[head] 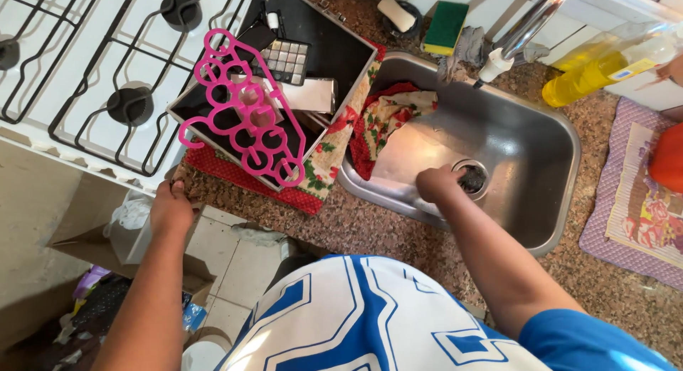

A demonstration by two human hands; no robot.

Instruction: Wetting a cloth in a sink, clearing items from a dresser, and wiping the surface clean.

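The left hand gripped the counter edge, fingers curled over it, at seven o'clock of the pink rack. The right hand reached into the sink, fingers bunched at the drain, apparently clearing it; lifting debris seemed next

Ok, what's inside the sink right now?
In the sink: a red floral cloth draped over its left wall, and the right hand at the drain. The hand hides anything beneath it.

Pink rack, sponge, yellow bottle
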